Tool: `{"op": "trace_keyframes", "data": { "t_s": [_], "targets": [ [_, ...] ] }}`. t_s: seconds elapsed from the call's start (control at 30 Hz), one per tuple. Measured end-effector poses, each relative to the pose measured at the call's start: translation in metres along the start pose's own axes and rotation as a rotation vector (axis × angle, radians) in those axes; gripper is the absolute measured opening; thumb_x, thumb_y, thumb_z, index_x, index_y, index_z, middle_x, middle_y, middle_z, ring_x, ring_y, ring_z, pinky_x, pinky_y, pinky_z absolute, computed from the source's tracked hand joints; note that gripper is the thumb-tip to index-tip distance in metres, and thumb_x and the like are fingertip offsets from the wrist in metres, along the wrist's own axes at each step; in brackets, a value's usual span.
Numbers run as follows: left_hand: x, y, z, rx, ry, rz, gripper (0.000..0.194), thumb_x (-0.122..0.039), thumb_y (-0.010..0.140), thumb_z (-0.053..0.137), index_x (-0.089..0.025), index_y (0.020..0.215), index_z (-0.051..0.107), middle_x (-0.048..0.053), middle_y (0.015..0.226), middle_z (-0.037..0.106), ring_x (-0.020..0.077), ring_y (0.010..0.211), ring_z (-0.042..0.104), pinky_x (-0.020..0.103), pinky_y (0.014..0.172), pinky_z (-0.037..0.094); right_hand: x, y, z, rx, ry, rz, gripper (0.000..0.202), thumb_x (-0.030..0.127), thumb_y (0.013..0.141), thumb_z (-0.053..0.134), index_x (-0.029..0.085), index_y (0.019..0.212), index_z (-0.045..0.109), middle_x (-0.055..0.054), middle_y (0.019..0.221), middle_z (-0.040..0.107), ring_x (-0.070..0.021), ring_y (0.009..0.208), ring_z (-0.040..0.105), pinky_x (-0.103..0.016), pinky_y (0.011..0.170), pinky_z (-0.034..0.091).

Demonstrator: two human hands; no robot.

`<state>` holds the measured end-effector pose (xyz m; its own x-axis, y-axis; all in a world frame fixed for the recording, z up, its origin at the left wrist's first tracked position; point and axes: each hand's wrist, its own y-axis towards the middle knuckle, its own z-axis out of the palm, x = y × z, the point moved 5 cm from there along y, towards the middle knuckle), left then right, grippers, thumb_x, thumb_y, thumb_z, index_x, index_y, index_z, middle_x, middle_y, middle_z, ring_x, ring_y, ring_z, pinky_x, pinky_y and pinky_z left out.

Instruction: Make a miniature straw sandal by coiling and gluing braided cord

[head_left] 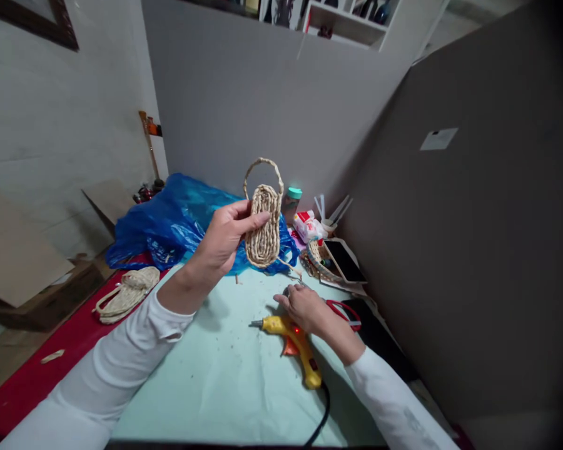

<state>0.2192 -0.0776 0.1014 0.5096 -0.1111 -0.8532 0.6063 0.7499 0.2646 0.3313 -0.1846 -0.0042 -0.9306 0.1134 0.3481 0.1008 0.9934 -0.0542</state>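
The left hand (pixel 223 237) pinches a coiled straw oval (pixel 266 240) between thumb and fingers, up in the middle of the view. Call that oval the clock's centre: its thin loop sticks up at twelve. The right hand (pixel 304 307) is well apart at five, by red-handled scissors (pixel 344 312), hiding part of them (I can't tell if it grips anything). A yellow glue gun (pixel 293 337) lies between five and six. A crumpled blue plastic bag (pixel 169 209) fills nine, behind the left hand. More woven straw (pixel 129 294) sits at eight. A green-lidded bottle (pixel 291 203) is near two, a red-and-white packet (pixel 309 226) at three, a dark-screened tablet (pixel 344 261) near four. The packet's print and the white wall paper (pixel 438 139) at two are too small to read.
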Motion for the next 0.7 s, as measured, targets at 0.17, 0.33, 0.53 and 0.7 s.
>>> {"op": "trace_keyframes", "data": {
  "t_s": [0.17, 0.33, 0.53, 0.7],
  "targets": [
    [0.003, -0.001, 0.008, 0.046, 0.022, -0.010, 0.015, -0.013, 0.068, 0.081, -0.011, 0.082, 0.076, 0.003, 0.076, 0.073, 0.0129, 0.069, 0.064, 0.023, 0.066, 0.053, 0.062, -0.019, 0.020, 0.176, 0.084, -0.253, 0.032, 0.043, 0.104, 0.049, 0.021, 0.121, 0.065, -0.008, 0.114, 0.068, -0.0182, 0.100, 0.066, -0.030, 0.088, 0.053],
    [-0.007, -0.002, 0.005, 0.064, 0.094, 0.005, 0.018, -0.015, 0.069, 0.081, -0.012, 0.086, 0.075, 0.002, 0.078, 0.072, 0.0119, 0.066, 0.063, 0.022, 0.062, 0.051, 0.096, -0.026, 0.015, 0.116, 0.024, -0.518, 0.033, 0.052, 0.101, 0.051, 0.032, 0.124, 0.064, 0.006, 0.120, 0.069, -0.0105, 0.108, 0.064, -0.018, 0.100, 0.044],
    [-0.013, -0.006, 0.009, 0.083, 0.148, -0.001, 0.018, -0.016, 0.069, 0.081, -0.011, 0.085, 0.074, 0.000, 0.074, 0.070, 0.0108, 0.063, 0.061, 0.021, 0.059, 0.050, 0.047, 0.026, 0.020, -0.046, -0.178, -0.092, 0.027, 0.030, 0.099, 0.060, 0.009, 0.116, 0.064, -0.014, 0.120, 0.065, -0.0267, 0.115, 0.061, -0.053, 0.105, 0.045],
    [-0.005, -0.005, 0.016, 0.104, 0.151, -0.010, 0.015, -0.016, 0.069, 0.081, -0.011, 0.081, 0.074, 0.001, 0.072, 0.069, 0.0105, 0.063, 0.061, 0.022, 0.062, 0.050, 0.144, -0.026, 0.066, 0.264, 0.027, -0.605, 0.038, 0.060, 0.087, 0.068, 0.022, 0.091, 0.070, 0.003, 0.097, 0.074, -0.0135, 0.088, 0.069, -0.019, 0.081, 0.053]
  ]
}}
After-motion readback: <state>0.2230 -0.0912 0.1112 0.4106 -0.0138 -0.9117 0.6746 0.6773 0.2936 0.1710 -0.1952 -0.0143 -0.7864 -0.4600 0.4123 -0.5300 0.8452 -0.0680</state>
